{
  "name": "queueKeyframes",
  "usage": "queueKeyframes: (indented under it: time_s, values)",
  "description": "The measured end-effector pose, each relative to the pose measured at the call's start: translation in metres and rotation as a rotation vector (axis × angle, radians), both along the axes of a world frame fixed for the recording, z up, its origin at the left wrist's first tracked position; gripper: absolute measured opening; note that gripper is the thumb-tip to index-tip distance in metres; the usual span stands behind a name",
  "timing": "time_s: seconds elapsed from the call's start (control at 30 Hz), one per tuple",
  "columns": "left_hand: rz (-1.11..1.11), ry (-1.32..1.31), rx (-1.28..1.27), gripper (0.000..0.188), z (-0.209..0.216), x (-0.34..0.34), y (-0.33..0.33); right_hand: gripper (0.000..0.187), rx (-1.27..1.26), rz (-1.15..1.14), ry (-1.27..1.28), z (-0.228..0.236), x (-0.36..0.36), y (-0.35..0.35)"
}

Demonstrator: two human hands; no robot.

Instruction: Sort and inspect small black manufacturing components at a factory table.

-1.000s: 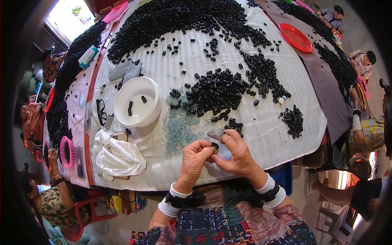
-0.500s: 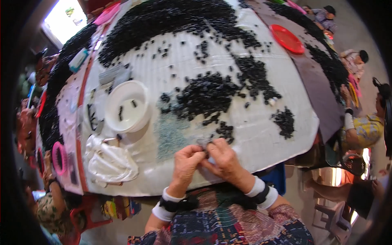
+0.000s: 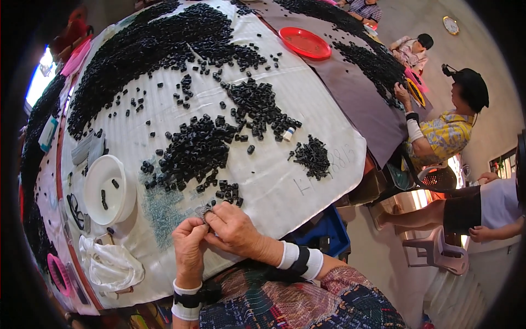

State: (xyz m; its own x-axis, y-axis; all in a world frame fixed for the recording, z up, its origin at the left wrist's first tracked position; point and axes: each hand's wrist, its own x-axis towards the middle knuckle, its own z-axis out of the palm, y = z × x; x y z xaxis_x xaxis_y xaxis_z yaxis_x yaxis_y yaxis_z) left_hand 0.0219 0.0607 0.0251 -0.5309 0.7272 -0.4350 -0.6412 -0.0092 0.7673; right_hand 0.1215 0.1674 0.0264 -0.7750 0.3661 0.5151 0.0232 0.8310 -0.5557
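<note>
Close together near the table's front edge, my left hand (image 3: 190, 249) and my right hand (image 3: 235, 230) pinch at one spot. A small greyish bit shows at the fingertips, too hidden to name. Just beyond the fingers lie several small black cylindrical parts (image 3: 229, 192), with a larger heap of black parts (image 3: 197, 148) behind them. A spread of tiny clear, bluish pieces (image 3: 163, 216) lies to the left of that heap. Farther left stands a white plastic bowl (image 3: 121, 204) with a few black parts inside.
A crumpled white cloth (image 3: 112, 266) lies at front left. Slimmer black pieces (image 3: 312, 157) are piled at right, near a small white cylinder (image 3: 289, 134). Beyond are a red tray (image 3: 305, 43) and a co-worker (image 3: 444, 129). A blue crate (image 3: 329, 233) sits below the table edge.
The view has swung to the right, so the table appears farther left and more of the room shows. My hands stay pinched together near the table edge.
</note>
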Motion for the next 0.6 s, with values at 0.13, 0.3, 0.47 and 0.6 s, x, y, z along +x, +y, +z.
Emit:
queueKeyframes:
  time_s: [0.13,0.3,0.47,0.6]
  values:
    - [-0.062,0.047,-0.019,0.004,-0.001,-0.002,0.001,0.030,-0.015,0.025,-0.013,-0.003,0.001,0.002]
    - [-0.029,0.029,-0.083,0.003,0.003,0.000,0.004,0.029,-0.044,0.046,0.023,-0.006,-0.001,0.001]
    - [-0.047,0.080,-0.092,0.005,0.006,-0.002,0.000,0.021,-0.070,0.044,-0.033,-0.003,-0.003,0.002]
    - [-0.009,0.063,-0.060,0.009,0.008,0.001,0.004,0.024,-0.012,0.041,-0.064,-0.002,0.002,0.013]
